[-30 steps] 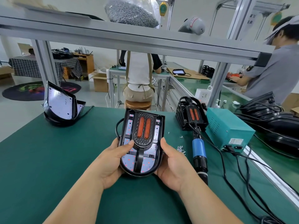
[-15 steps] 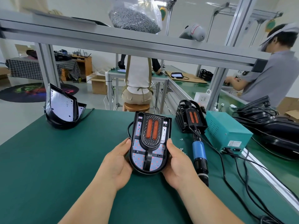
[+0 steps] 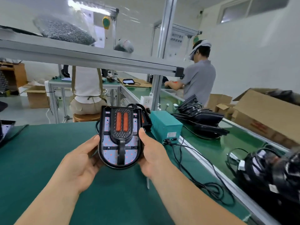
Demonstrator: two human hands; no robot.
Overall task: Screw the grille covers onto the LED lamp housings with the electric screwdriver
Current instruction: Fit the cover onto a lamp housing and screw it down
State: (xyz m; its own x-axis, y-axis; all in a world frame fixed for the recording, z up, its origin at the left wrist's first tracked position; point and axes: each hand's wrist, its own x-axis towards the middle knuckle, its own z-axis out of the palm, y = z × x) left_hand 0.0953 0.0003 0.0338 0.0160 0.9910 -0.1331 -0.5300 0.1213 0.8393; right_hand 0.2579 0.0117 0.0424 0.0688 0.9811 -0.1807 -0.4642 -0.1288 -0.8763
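Observation:
I hold a black LED lamp housing [image 3: 120, 157] up above the green mat, tilted towards me. Its black grille cover [image 3: 121, 125], with two orange strips, lies over the white LED board. My left hand [image 3: 82, 157] grips the housing's left edge and my right hand [image 3: 150, 153] grips its right edge, thumbs on the rim. Only the metal bit of the electric screwdriver [image 3: 147, 182] shows below my right wrist; the rest is hidden behind my right hand.
A teal power box [image 3: 165, 125] with black cables [image 3: 209, 189] sits right of the lamp. Stacked black housings [image 3: 203, 117] lie on the far conveyor, more at the right edge [image 3: 276, 174]. Another housing [image 3: 6, 132] stands at far left. A person works behind.
Both hands have lifted the housing off the mat and carried it to the right. My view has swung right, so the screwdriver body is now hidden behind my right hand.

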